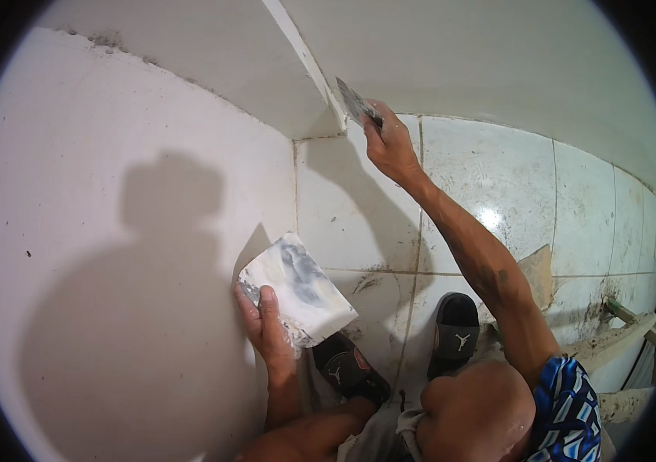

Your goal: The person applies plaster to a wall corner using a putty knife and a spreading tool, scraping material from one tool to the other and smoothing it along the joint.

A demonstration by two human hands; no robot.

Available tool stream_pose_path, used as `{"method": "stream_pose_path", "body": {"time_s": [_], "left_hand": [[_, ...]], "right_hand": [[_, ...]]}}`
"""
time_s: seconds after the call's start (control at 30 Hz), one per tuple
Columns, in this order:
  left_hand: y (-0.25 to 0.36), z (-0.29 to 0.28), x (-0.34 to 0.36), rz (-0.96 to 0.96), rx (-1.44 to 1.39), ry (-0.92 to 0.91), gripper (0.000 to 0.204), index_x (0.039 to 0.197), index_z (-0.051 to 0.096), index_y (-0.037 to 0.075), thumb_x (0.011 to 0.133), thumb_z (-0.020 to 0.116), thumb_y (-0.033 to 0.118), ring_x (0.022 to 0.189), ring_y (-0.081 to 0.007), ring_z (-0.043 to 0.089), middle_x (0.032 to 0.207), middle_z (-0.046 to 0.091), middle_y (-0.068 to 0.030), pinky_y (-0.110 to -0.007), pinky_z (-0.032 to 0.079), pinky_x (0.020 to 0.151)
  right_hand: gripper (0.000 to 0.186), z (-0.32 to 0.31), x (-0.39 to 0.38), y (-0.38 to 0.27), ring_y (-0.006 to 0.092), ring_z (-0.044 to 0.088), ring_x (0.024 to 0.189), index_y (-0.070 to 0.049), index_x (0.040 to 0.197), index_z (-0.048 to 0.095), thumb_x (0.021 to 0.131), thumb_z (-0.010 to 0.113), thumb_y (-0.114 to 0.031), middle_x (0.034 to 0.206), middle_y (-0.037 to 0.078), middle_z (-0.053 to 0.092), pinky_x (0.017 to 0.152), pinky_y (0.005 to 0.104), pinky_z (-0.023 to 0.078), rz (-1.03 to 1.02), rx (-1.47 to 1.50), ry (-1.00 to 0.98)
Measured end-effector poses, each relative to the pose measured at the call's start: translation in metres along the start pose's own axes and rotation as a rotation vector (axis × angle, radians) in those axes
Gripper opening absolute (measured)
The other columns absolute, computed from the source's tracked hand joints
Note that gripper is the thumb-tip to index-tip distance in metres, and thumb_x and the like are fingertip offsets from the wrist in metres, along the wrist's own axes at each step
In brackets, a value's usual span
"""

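Observation:
My right hand (391, 142), stretched out ahead, is closed around a putty knife (353, 100). The blade is dark grey metal and lies against or very close to the wall's vertical corner edge (314, 73), just above the floor; contact cannot be made out. A flat, pale board (297, 289) smeared with white and grey putty rests in my left hand (268, 327), thumb on top and the other fingers curled around its left edge. The board is held tilted above the floor, beside the white wall at left.
Dirty white tiles (489, 185) cover the floor. My feet wear black slides (455, 331). A broken tile piece (537, 277) lies to the right of my right forearm, near a wooden frame (613, 339). Grey wall (482, 54) runs along the far side; a white wall (112, 192) stands at left.

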State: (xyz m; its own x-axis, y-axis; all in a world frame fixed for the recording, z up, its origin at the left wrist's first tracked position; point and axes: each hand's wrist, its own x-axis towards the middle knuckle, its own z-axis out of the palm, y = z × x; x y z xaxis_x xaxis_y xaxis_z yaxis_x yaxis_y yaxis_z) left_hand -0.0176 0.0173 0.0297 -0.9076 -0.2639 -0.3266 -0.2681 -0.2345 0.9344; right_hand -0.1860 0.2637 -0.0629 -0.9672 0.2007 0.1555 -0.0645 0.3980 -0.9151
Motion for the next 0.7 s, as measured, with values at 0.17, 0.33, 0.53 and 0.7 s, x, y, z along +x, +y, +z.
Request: {"method": "stream_pose_path", "body": {"time_s": [0.17, 0.33, 0.53, 0.7], "left_hand": [[-0.002, -0.002, 0.001, -0.004, 0.014, -0.007, 0.047, 0.137, 0.035, -0.005, 0.099, 0.052, 0.018, 0.114, -0.0199, 0.052, 0.126, 0.052, -0.0167, -0.034, 0.042, 0.101], [-0.006, -0.003, 0.001, -0.003, 0.015, 0.016, 0.045, 0.135, 0.037, -0.006, 0.099, 0.052, 0.017, 0.113, -0.0199, 0.052, 0.125, 0.053, -0.0165, -0.033, 0.041, 0.100], [-0.003, -0.004, 0.001, 0.035, 0.029, 0.026, 0.042, 0.133, 0.040, -0.006, 0.099, 0.051, 0.016, 0.113, -0.0196, 0.052, 0.123, 0.054, -0.0164, -0.033, 0.041, 0.100], [-0.007, -0.001, 0.000, -0.001, 0.054, 0.020, 0.043, 0.134, 0.040, -0.006, 0.099, 0.051, 0.017, 0.113, -0.0196, 0.051, 0.123, 0.054, -0.0164, -0.033, 0.040, 0.100]], "right_hand": [[0.028, 0.012, 0.016, 0.014, 0.0297, 0.061, 0.079, 0.003, 0.121, 0.054, 0.096, 0.052, -0.009, 0.091, 0.022, 0.063, 0.076, 0.0359, 0.049, -0.177, -0.055, 0.068], [0.027, 0.015, 0.019, 0.019, 0.0307, 0.061, 0.082, 0.003, 0.120, 0.055, 0.095, 0.052, -0.006, 0.095, 0.022, 0.063, 0.079, 0.0359, 0.049, -0.140, -0.068, 0.048], [0.031, 0.035, 0.022, 0.024, 0.0377, 0.060, 0.099, 0.001, 0.122, 0.054, 0.091, 0.051, 0.003, 0.110, 0.023, 0.060, 0.088, 0.0366, 0.048, -0.321, -0.042, 0.100], [0.038, 0.048, 0.015, 0.023, 0.0421, 0.056, 0.109, 0.000, 0.128, 0.050, 0.090, 0.050, 0.005, 0.121, 0.023, 0.055, 0.094, 0.0414, 0.046, -0.358, -0.096, 0.146]]}}
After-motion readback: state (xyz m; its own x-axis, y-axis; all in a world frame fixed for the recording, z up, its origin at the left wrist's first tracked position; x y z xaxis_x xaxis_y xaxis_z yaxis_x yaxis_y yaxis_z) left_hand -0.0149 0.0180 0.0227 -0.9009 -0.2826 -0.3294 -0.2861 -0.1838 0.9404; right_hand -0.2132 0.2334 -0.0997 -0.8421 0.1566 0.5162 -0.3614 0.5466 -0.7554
